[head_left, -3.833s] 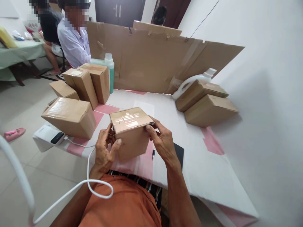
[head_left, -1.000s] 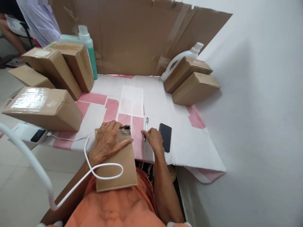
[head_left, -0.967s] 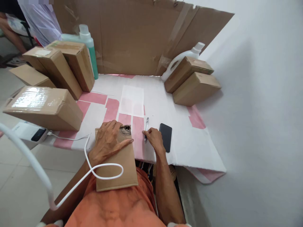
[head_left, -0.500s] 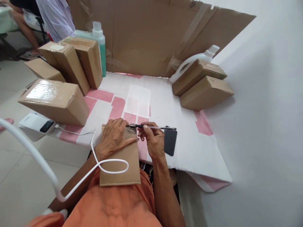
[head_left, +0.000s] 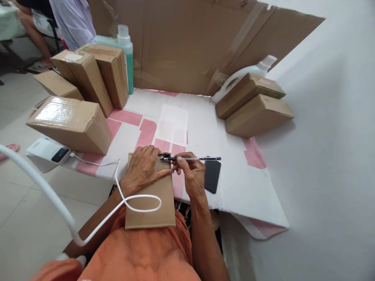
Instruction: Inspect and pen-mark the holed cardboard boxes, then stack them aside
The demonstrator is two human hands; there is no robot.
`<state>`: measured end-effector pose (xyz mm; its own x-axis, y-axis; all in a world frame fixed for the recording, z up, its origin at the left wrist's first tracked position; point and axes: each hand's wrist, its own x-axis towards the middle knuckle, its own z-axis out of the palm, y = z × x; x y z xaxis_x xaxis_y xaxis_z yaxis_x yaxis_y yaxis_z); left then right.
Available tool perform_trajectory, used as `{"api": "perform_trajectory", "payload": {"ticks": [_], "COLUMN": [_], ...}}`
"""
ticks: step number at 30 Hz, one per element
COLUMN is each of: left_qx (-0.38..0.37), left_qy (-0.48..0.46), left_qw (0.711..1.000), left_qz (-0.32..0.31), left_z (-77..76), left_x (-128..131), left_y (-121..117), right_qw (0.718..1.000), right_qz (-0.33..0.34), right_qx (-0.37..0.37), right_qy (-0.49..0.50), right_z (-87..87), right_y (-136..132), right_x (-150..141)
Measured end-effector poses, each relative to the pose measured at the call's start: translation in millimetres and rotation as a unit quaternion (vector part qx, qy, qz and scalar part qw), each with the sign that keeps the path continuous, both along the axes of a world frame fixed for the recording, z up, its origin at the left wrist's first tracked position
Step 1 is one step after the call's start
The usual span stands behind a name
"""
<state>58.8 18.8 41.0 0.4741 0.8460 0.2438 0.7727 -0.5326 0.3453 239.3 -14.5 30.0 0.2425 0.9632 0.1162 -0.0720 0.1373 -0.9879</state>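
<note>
A flat brown cardboard piece point(head_left: 150, 220) rests partly on the table edge and reaches back to my orange clothing. My left hand point(head_left: 142, 168) lies over its upper left part, fingers stretched out and pressing it down. In my right hand point(head_left: 190, 171) is a pen point(head_left: 199, 158) with a clear barrel, held nearly level with its tip pointing left. The tip is at the cardboard's upper right, beside dark scribbled marks point(head_left: 164, 155). A dark flat rectangular object point(head_left: 212, 176) lies right of my right hand, partly behind it.
Cardboard boxes point(head_left: 70, 125) and a green bottle point(head_left: 129, 66) stand at left; more boxes point(head_left: 258, 113) and a white jug point(head_left: 260, 67) at right. A white cable point(head_left: 99, 224) loops over the cardboard from a power bank point(head_left: 48, 150). A person point(head_left: 72, 23) sits far left.
The pen tip has shifted slightly right and down across the scribbled patch, uncovering dark marks near the cardboard's top edge. My left hand stays in place; the view has moved slightly.
</note>
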Motion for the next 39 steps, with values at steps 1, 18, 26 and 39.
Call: {"api": "perform_trajectory", "payload": {"ticks": [1,18,26,39], "left_qx": [-0.001,-0.011,-0.008,-0.029], "left_qy": [0.001,0.023,0.024,0.032], "left_qw": [1.000,1.000,1.000,0.999], "left_qz": [0.000,0.007,0.011,0.014], "left_z": [0.2,5.6,5.6,6.0], "left_x": [-0.1,-3.3,-4.8,-4.3], "left_y": [0.1,1.9,3.9,6.0], "right_qw": [1.000,0.923,0.815,0.776], "right_qz": [-0.001,-0.039,-0.055,-0.232], "right_qx": [0.003,-0.235,-0.335,-0.438], "right_qy": [-0.002,-0.301,-0.470,-0.390], "right_z": [0.0,-13.5,-37.8,-47.5], "right_y": [-0.7,11.5,10.2,-42.9], "right_x": [1.8,59.8,53.3,118.2]}}
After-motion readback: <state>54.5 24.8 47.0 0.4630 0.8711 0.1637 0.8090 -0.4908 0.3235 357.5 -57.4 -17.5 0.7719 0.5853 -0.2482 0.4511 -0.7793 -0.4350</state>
